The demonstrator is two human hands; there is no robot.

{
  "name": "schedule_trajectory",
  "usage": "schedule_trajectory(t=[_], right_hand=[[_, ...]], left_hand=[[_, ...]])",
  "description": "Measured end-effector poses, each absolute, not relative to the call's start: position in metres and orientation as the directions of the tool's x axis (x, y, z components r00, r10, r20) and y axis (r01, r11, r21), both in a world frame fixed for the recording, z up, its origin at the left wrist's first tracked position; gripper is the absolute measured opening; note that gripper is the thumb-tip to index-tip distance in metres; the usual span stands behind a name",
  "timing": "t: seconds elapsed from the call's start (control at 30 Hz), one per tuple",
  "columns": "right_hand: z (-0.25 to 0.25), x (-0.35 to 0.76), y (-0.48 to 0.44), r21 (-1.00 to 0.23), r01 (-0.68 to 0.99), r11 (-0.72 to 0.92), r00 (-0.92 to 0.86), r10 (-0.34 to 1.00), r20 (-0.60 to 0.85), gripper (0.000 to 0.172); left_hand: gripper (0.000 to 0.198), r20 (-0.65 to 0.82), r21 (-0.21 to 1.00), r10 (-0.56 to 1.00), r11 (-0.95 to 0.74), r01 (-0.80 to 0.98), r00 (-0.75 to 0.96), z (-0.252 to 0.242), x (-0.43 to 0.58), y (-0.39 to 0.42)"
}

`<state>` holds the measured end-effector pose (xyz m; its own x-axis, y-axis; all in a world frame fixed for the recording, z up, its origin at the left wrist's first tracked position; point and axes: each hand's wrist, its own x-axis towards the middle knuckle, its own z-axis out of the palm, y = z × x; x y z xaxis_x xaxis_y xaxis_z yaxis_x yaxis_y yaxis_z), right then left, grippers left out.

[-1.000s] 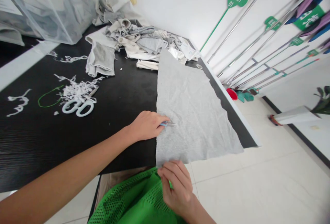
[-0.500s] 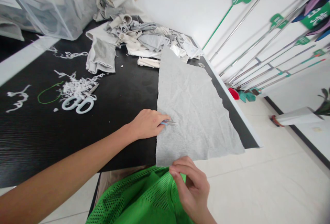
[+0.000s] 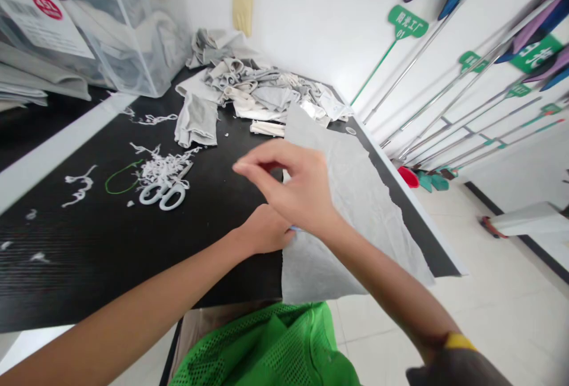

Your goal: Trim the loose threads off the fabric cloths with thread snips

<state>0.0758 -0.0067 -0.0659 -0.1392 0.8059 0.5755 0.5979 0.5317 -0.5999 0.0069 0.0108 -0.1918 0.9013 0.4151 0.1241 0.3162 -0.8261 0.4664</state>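
A piece of grey knit fabric [image 3: 371,220] lies flat at the table's right end, its front edge at the table edge. My left hand [image 3: 267,229] rests at its left border, closed round small blue-handled thread snips [image 3: 295,229]; their metal tips are now hidden behind my other arm. My right hand [image 3: 297,181] is raised across and above the left one, thumb and fingertips pinched together and pointing left. Whatever is in that pinch is too small to tell. White scissors [image 3: 163,195] lie beside a heap of white thread scraps [image 3: 163,169].
A pile of grey and cream cloth pieces [image 3: 271,95] sits at the back against the wall. At the back left stands a clear plastic bin [image 3: 146,54] of fabric. A green string loop [image 3: 116,183] lies on the black table [image 3: 133,249]. Mop handles [image 3: 427,86] lean at right.
My right hand has risen from the fabric's front edge, up and left over my left hand. The left hand stays on the fabric's border with the snips. The view has shifted slightly.
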Motion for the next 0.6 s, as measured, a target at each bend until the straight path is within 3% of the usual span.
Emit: schedule_trajectory(t=[0.1, 0.17, 0.2, 0.27, 0.3, 0.33, 0.43, 0.5, 0.6], right_hand=[[-0.062, 0.042, 0.075, -0.504, 0.626, 0.595, -0.368, 0.795, 0.482, 0.035], [-0.064, 0.013, 0.122, -0.432, 0.636, 0.64, -0.509, 0.768, 0.389, 0.056], [-0.066, -0.002, 0.142, -0.409, 0.617, 0.672, -0.575, 0.74, 0.349, 0.052], [-0.073, -0.03, 0.172, -0.395, 0.542, 0.741, -0.678, 0.664, 0.316, 0.02], [-0.077, -0.042, 0.182, -0.387, 0.489, 0.782, -0.725, 0.611, 0.318, 0.013], [-0.083, -0.052, 0.19, -0.361, 0.455, 0.814, -0.762, 0.566, 0.315, 0.014], [-0.101, -0.068, 0.201, -0.201, 0.45, 0.87, -0.831, 0.49, 0.262, 0.043], [-0.111, -0.068, 0.199, -0.122, 0.481, 0.868, -0.835, 0.496, 0.239, 0.039], [-0.115, -0.058, 0.186, -0.116, 0.485, 0.867, -0.838, 0.498, 0.221, 0.023]], left_hand=[[0.023, 0.144, 0.435, 0.39, -0.85, 0.296, 0.909, -0.192, 0.006, 0.012], [0.026, 0.15, 0.43, 0.38, -0.856, 0.286, 0.913, -0.193, 0.006, 0.013], [0.027, 0.153, 0.432, 0.379, -0.857, 0.283, 0.913, -0.194, 0.006, 0.013], [0.025, 0.16, 0.442, 0.38, -0.853, 0.278, 0.911, -0.195, 0.006, 0.014], [0.023, 0.163, 0.449, 0.382, -0.85, 0.277, 0.909, -0.196, 0.006, 0.014], [0.02, 0.167, 0.456, 0.385, -0.846, 0.276, 0.908, -0.197, 0.006, 0.015], [0.018, 0.181, 0.477, 0.393, -0.837, 0.269, 0.901, -0.2, 0.006, 0.015], [0.019, 0.19, 0.486, 0.397, -0.833, 0.265, 0.898, -0.202, 0.006, 0.015], [0.018, 0.199, 0.486, 0.391, -0.836, 0.256, 0.899, -0.204, 0.006, 0.015]])
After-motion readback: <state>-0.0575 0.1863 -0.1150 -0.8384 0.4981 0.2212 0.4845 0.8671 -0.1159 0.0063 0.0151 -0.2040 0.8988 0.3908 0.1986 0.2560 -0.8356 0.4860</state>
